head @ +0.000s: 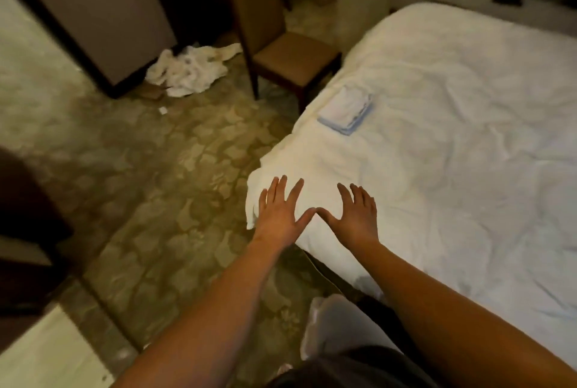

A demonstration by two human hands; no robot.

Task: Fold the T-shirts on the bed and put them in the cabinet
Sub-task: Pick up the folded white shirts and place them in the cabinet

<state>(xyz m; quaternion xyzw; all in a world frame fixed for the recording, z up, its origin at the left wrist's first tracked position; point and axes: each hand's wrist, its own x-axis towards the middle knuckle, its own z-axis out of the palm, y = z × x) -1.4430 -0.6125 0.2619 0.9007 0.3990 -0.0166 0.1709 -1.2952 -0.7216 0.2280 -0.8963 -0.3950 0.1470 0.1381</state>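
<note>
Two hands, my left hand (278,216) and right hand (354,218), hover spread flat with thumbs touching at centre frame, holding nothing, over the near corner of the white rumpled bed (452,125). One folded pale-blue T-shirt stack (346,109) lies above them, near the brown wooden chair (281,41). I judge folding done; next I must reach and lift the stack

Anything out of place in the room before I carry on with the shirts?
Yes. A crumpled heap of white cloth lies on the carpet by the chair, not on the bed. The folded stack on the bed looks neat. Both hands are open, holding nothing.
</note>
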